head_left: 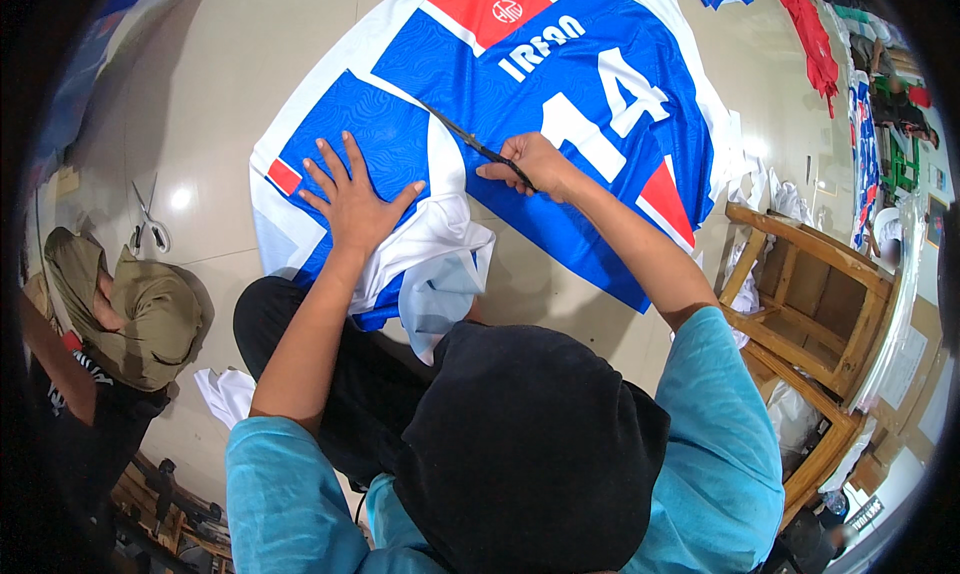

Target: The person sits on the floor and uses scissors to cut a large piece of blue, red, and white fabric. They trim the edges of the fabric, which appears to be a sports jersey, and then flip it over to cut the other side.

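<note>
A large printed fabric sheet (600, 64) in blue, white and red, with jersey panels on it, lies spread over the tiled floor. My right hand (530, 164) grips a pair of dark-handled scissors (460, 134), whose blades reach up-left into a slit in the cloth. Beside the slit, my left hand (362, 196) lies flat with fingers spread on a blue panel (370, 124). Below it, a loose white and pale blue part of the fabric (440, 244) is bunched up near my legs. Whether the blades are apart is hard to make out.
Another pair of scissors (150, 222) lies on the floor at the left. Near it sits another person in olive trousers (150, 314). Wooden frames (800, 304) stand at the right, with white scraps around them. A red cloth (808, 44) lies at the upper right.
</note>
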The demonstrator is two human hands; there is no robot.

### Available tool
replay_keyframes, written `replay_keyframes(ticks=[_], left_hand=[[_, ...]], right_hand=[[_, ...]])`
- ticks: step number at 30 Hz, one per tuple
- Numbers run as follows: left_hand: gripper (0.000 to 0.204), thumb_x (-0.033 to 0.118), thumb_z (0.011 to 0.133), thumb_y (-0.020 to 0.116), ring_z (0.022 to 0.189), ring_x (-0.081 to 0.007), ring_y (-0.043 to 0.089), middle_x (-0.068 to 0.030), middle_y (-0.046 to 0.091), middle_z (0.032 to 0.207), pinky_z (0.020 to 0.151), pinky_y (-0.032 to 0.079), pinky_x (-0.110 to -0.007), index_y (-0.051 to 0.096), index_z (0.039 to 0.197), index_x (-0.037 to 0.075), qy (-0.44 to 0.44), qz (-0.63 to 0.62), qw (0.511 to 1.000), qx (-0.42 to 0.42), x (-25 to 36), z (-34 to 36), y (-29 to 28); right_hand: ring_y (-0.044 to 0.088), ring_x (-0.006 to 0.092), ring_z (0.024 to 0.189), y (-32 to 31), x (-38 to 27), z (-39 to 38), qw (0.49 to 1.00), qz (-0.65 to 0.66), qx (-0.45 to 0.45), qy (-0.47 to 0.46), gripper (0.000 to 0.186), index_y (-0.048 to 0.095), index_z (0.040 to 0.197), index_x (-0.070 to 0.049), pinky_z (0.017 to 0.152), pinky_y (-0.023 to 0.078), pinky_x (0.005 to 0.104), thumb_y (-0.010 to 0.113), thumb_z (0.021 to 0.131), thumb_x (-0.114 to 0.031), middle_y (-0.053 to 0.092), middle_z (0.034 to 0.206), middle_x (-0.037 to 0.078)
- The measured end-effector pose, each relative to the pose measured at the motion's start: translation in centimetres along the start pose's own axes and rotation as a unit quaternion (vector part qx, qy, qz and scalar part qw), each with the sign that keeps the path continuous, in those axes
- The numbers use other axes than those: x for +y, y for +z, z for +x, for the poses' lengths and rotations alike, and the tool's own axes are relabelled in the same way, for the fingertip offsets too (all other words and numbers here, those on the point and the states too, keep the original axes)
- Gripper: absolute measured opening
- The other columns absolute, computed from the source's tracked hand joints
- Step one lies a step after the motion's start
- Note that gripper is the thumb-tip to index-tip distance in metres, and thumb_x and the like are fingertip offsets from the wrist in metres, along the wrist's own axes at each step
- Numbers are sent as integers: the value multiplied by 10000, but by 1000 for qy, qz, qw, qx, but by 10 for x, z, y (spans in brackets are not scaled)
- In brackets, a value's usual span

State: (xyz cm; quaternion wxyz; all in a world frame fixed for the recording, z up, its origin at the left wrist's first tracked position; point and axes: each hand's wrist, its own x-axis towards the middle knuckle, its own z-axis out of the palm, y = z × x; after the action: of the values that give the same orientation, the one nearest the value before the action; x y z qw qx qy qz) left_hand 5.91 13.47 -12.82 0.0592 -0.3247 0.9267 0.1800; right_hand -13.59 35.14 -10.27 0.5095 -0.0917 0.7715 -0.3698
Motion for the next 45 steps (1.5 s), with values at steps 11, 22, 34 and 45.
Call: replay_keyframes(ticks=[11,22,34,45], left_hand=[[1372,807,713,727,1502,-611,-106,-334,-61,1675,1087,-12,-826,33,1658,94,2,10,1000,0,1,0,-2],[1373,806,714,726,1502,-607,-121,-337,-70,1673,1087,-25,-825,21,1659,102,3,14,1000,-2,1,-1,-3],[1368,802,715,727,1502,-603,-130,-335,-74,1673,1092,-22,-820,28,1658,100,-2,17,1000,-9,2,0,-3],[1369,793,712,736,1507,-599,-120,-321,-71,1680,1102,-24,-809,40,1657,89,-6,16,1000,-13,2,1,-3]], right_hand=[[545,117,479,-9,-4,3,1000,-18,-16,4,476,634,716,-55,403,387,253,919,728,-436,599,627,40],[511,88,454,-9,-28,11,999,-11,-31,7,463,591,702,-95,401,356,219,890,764,-443,562,584,17],[512,90,456,-9,-30,20,999,-27,-39,1,454,589,696,-97,400,355,219,896,758,-426,563,590,21],[521,106,460,-7,-19,26,999,-14,-35,-8,456,634,703,-46,397,369,240,897,730,-417,583,605,44]])
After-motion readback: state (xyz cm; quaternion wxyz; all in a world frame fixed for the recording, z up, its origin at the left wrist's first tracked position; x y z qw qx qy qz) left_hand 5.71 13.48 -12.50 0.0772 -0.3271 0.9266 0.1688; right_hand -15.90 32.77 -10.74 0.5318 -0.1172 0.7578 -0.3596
